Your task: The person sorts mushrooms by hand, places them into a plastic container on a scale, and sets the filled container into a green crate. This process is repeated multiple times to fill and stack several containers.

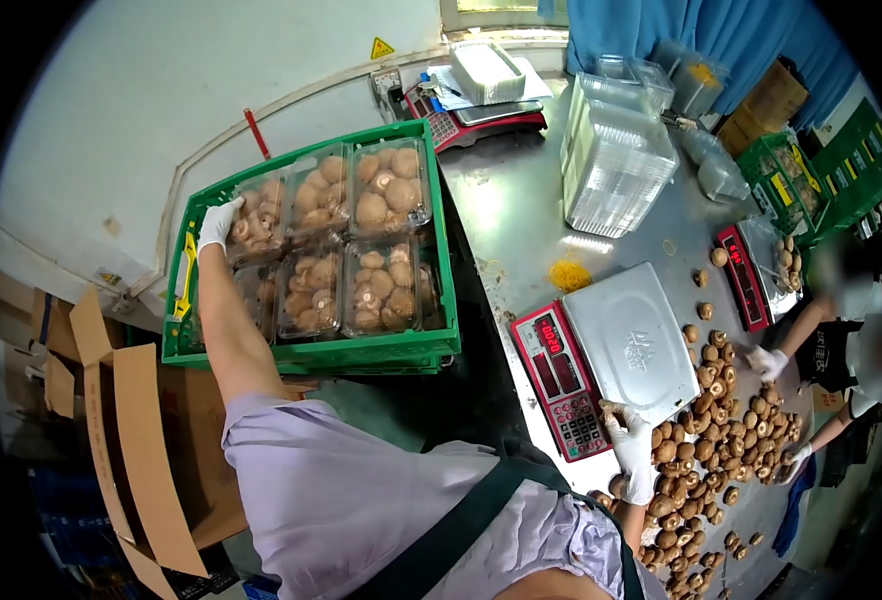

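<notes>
apparently mid-crating, the white-gloved left hand [220, 223], grip unclear, is touching a clear plastic mushroom box [259, 213], upper left; next is probably needing gentle seating.

A white wall [211, 70] fills the far left, scuffed in places, with pale trunking [291, 97] running along it. A yellow triangular warning sign [382, 48] sits above a wall socket [388, 84], and a red strip [257, 134] is fixed farther left. At the far edge, part of a window [496, 5] glows pale beside blue curtains [651, 30] hanging toward the right. A metal worktop [501, 225] stretches from far to near, glossy with reflected light; dark greenish floor [391, 402] shows to its left.
</notes>
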{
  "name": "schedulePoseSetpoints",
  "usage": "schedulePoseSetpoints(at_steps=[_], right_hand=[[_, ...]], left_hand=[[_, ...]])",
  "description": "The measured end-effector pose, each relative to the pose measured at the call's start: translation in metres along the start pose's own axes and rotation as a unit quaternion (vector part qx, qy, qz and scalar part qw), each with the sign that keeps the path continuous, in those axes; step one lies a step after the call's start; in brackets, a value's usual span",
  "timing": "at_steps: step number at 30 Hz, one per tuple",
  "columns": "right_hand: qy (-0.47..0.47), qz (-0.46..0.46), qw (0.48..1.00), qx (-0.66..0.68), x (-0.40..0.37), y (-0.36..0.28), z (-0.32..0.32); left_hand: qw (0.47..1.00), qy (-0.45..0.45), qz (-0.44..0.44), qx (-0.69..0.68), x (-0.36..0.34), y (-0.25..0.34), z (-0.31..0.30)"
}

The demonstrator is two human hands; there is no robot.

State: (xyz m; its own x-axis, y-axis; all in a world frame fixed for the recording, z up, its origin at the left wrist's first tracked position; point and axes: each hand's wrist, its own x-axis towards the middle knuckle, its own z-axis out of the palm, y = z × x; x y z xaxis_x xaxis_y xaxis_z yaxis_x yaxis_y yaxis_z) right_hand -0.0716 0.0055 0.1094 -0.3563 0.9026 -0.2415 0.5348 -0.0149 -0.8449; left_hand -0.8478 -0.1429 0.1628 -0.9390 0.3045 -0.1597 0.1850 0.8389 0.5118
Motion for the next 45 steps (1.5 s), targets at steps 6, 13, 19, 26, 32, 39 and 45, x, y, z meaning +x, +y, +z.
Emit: schedulePoseSetpoints(at_steps=[6,13,19,26,32,39,45], right_hand=[[0.006,0.037,0.999,0.018,-0.006,0.001,-0.002],[0.052,0.02,0.998,-0.03,-0.008,-0.001,-0.009],[0.092,0.038,0.992,-0.082,-0.023,0.002,-0.017],[0.199,0.045,0.977,-0.066,-0.064,0.037,-0.027],[0.251,0.162,0.953,-0.047,-0.105,0.057,-0.026],[0.261,0.137,0.953,-0.069,-0.106,0.086,-0.01],[0.232,0.11,0.964,-0.072,-0.106,0.075,-0.01]], left_hand=[[0.968,0.238,0.057,0.058,-0.007,0.075,0.041],[0.784,0.226,0.559,-0.148,-0.098,0.29,0.129],[0.672,-0.012,0.729,-0.13,-0.206,0.413,0.243],[0.669,-0.08,0.733,0.091,-0.246,0.486,0.343],[0.719,-0.105,0.677,0.12,-0.25,0.51,0.325],[0.721,0.052,0.684,0.096,-0.295,0.508,0.297],[0.493,0.009,0.866,-0.08,-0.377,0.452,0.309]])
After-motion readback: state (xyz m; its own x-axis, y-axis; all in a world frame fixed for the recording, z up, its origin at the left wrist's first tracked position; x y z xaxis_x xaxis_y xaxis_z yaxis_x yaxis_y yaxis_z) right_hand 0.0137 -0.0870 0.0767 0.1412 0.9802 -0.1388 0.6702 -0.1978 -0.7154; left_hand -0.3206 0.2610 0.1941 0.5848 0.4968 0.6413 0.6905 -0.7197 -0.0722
